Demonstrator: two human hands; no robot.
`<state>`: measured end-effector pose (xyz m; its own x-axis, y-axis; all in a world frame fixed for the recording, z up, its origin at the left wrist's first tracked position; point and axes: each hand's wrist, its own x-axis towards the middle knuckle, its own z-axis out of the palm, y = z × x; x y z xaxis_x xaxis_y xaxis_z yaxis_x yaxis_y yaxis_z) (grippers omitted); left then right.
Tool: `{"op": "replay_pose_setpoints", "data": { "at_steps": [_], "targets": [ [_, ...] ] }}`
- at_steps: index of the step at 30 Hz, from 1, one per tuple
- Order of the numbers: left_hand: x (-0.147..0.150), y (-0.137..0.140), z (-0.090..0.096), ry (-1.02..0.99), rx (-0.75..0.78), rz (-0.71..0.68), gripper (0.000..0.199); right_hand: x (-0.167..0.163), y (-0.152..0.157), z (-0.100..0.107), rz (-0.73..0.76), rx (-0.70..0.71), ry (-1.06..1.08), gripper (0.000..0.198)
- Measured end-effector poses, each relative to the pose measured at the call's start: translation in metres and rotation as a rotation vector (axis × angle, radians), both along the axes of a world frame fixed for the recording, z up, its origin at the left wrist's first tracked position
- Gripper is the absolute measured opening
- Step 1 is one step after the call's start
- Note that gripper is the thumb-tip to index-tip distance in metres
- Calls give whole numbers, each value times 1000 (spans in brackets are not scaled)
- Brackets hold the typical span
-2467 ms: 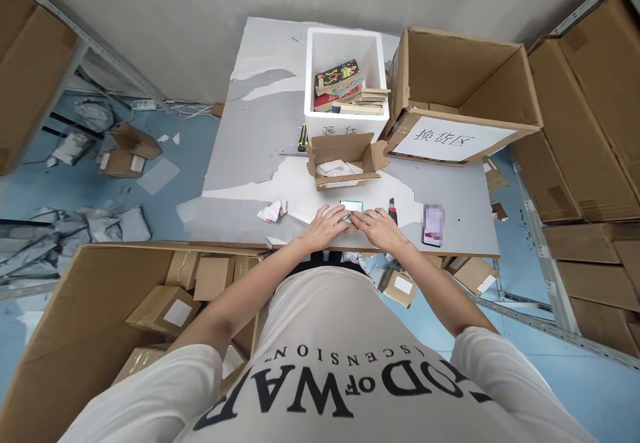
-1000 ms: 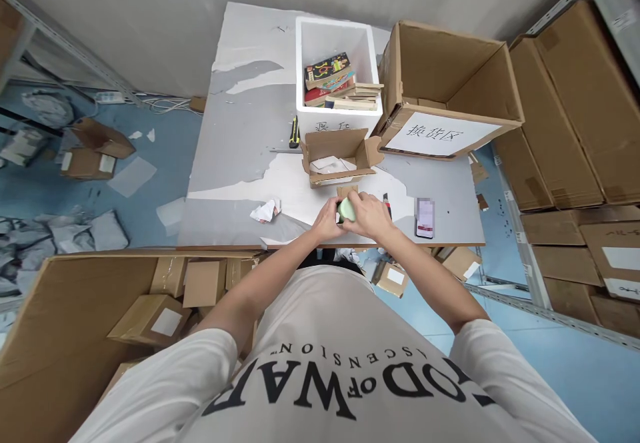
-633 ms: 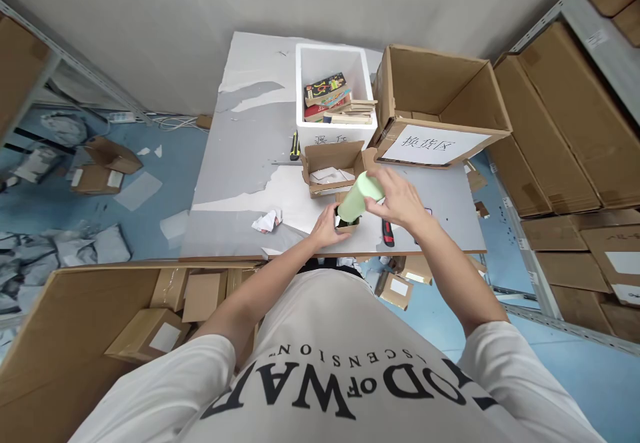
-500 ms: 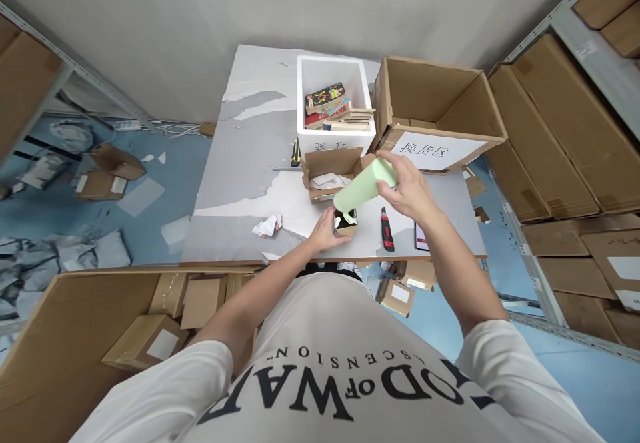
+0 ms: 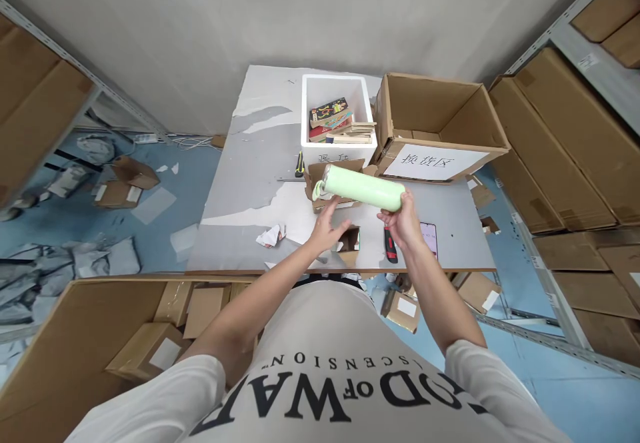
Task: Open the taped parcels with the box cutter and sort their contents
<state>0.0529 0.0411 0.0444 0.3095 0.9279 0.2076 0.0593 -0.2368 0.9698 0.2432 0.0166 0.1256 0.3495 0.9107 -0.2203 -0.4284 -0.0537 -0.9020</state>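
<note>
A pale green bottle (image 5: pixel 361 189) is held level above the table (image 5: pixel 240 196), gripped at its right end by the right hand (image 5: pixel 404 220), whose fingers are wrapped round it from below. The bottle's other end, with a looped lid, points left and hangs in front of an open carton (image 5: pixel 320 180) that lies behind it on the table.

The left hand (image 5: pixel 327 224) is held under the bottle with fingers spread and loosely open; nothing is gripped by it. Whether its fingertips touch the bottle cannot be told. Just right of this hand a small brown box (image 5: pixel 350 243) stands open near the table's front edge.

Right of the small box a red-handled knife (image 5: pixel 390 244) lies on the table, partly hidden by the right hand, and a phone (image 5: pixel 431 238) lies just beyond the knife. Left of the small box a crumpled paper (image 5: pixel 270 235) is seen.

At the back of the table a white foam bin (image 5: pixel 309 113) holds books (image 5: pixel 333 115), and beside it, to the right, a big cardboard box (image 5: pixel 435 126) with a white label stands open. A yellow-and-black tool (image 5: pixel 300 162) lies left of the carton.

Below the table's front edge, to the left, a large crate (image 5: pixel 75 336) holds small parcels (image 5: pixel 150 353).
</note>
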Motion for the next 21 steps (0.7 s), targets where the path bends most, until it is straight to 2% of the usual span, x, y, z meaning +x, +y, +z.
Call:
{"op": "replay_pose_setpoints", "data": {
  "at_steps": [5, 8, 10, 13, 16, 19, 21],
  "targets": [
    [23, 12, 32, -462, -260, -128, 61, -46, -19, -4, 23, -94, 524, 27],
    [22, 9, 39, -556, -441, -191, 69, -64, -30, -4, 87, -173, 701, 35],
    [16, 6, 40, -572, -497, -239, 81, -70, -37, -7, 161, -235, 773, 42],
    [9, 2, 41, -561, -531, -245, 93, -74, -44, -13, 238, -276, 792, 49],
    [7, 2, 41, -535, -547, -225, 92, -75, -47, -18, 278, -288, 745, 52],
    [8, 5, 39, -546, -503, -197, 90, -72, -48, -21, 353, -322, 622, 55],
    [8, 7, 37, -552, -455, -183, 89, -62, -46, -22, 395, -320, 461, 56]
  ]
}}
